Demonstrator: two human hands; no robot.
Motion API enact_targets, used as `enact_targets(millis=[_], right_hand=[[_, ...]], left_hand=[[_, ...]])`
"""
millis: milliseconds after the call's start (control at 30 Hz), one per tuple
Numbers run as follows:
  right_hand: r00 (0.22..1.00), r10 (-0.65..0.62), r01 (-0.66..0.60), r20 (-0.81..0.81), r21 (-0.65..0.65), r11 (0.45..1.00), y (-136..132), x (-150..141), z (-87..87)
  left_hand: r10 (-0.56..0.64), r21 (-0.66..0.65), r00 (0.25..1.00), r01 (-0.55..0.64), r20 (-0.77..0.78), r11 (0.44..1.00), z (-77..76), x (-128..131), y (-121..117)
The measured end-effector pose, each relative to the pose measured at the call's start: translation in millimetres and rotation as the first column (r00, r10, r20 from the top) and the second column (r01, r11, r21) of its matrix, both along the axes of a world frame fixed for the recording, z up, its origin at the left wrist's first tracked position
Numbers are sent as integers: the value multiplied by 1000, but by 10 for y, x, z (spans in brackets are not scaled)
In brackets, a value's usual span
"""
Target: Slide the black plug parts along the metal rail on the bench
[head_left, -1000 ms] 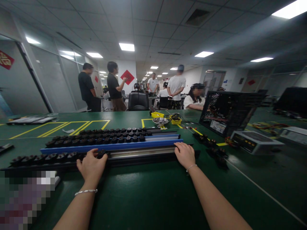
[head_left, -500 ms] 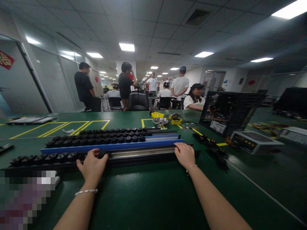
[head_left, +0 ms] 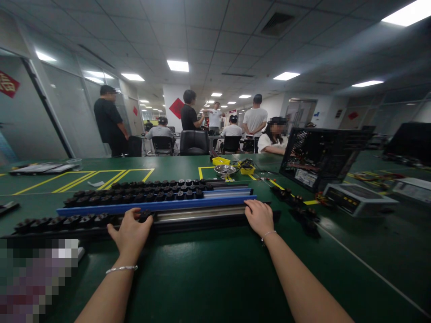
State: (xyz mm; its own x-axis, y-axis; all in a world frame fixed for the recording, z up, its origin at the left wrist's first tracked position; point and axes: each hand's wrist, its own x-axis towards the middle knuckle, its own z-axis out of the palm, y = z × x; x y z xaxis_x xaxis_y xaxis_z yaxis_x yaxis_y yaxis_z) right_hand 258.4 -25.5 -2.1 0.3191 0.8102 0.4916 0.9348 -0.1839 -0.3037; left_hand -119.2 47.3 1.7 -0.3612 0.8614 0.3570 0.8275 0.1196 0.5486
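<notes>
A long black rail [head_left: 202,217] with a shiny metal channel lies across the green table. Several small black parts with pronged tops [head_left: 70,222] stand in a row on its left portion. My left hand [head_left: 131,231] is closed on another small black part [head_left: 145,214], holding it at the rail between thumb and fingers. At the rail's right end, my right hand [head_left: 260,217] has its fingers curled over the edge. Its thumb and the undersides of its fingers are hidden. Directly behind runs a blue-edged rail [head_left: 158,204], also filled with black parts.
Loose black parts [head_left: 296,208] lie to the right, near a power supply unit [head_left: 358,199] and an open computer case [head_left: 323,157]. A metal dish [head_left: 225,170] and yellow trays [head_left: 221,160] stand farther back. Several people are beyond the table.
My hands, the rail and the black parts look the same. In the background, one standing person has shifted right and another has shifted left.
</notes>
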Motion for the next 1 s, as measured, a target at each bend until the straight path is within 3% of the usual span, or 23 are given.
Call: enact_targets(millis=[1000], right_hand=[[1000, -2, 2, -1, 18, 1000, 10, -4, -15]], left_hand=[[-63, -13, 996, 63, -61, 998, -23, -5, 18]])
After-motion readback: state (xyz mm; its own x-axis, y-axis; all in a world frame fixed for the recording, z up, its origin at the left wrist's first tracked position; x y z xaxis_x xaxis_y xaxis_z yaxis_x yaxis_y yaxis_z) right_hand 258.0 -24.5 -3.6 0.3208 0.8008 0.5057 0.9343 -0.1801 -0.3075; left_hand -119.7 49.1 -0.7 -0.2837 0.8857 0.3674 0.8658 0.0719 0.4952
